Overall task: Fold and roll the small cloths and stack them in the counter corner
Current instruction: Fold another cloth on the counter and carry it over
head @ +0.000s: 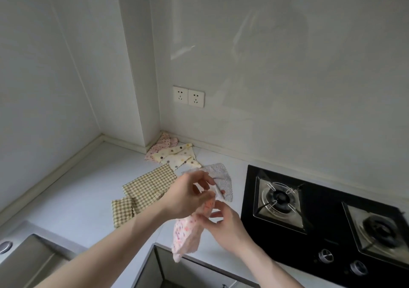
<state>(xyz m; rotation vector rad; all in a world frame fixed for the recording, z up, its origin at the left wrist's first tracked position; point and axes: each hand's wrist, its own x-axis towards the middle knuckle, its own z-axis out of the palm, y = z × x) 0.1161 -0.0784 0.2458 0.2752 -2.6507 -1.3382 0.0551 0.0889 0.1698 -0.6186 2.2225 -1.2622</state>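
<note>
pink floral cloth [188, 232] held up in the air over the front counter edge, hanging limp at about 6 o'clock of the frame centre, lower end dangling past the counter lip. left hand [188, 196] has its fingers curled, pinching the cloth's upper end; right hand [223, 223] sits just beside it at 4 o'clock, thumb and fingertips nipping the cloth's side edge, the other fingers loosely bent. behind the hands, at 12 o'clock of them, a grey speckled cloth [218, 176] lies flat on the counter [73, 199], partly hidden by the left hand. at 10 o'clock of the hands, a large tan gingham cloth [150, 185] lies flat, with a smaller folded gingham cloth [122, 212] touching its near left corner. farther back toward the wall corner: a cream polka-dot cloth [177, 157], folded loosely, overlapping a pink dotted cloth [161, 145] tucked against the corner. wall sockets [188, 96] above the corner at 12 o'clock. black gas hob [321, 219] at 3 o'clock of the hands, two burners and two knobs. sink [28, 259] at 8 o'clock, bottom left.
</note>
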